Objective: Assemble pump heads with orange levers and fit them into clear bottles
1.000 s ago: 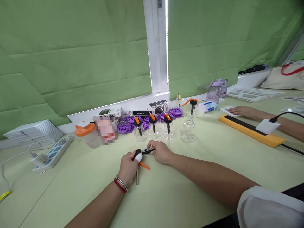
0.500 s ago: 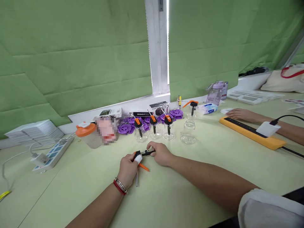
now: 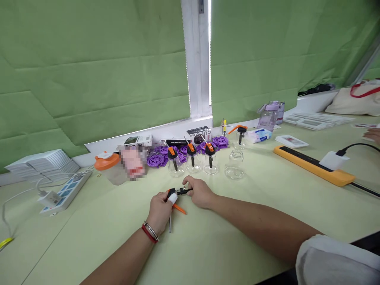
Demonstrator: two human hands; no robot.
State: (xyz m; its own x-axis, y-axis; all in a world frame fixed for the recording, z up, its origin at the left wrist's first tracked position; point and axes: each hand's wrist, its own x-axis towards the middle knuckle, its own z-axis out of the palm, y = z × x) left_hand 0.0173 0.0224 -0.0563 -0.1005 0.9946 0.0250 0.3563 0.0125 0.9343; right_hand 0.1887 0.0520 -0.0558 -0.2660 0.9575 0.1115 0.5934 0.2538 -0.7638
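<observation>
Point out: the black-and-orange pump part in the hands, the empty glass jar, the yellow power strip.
pump part (image 3: 179, 191), head view, black body between the hands.
empty glass jar (image 3: 234, 163), head view, clear wall.
yellow power strip (image 3: 299, 159), head view, top face.

Rear wall: covered by green fabric blinds (image 3: 89, 71), creased in broad folds, drawn down to a white sill (image 3: 154, 132). A white window post (image 3: 196, 59) divides the two blinds — a narrow strip of daylight (image 3: 209, 51) shows at its right edge. The table (image 3: 225, 245) is pale yellow-green, matte, evenly lit — it runs the full width of the view.
</observation>
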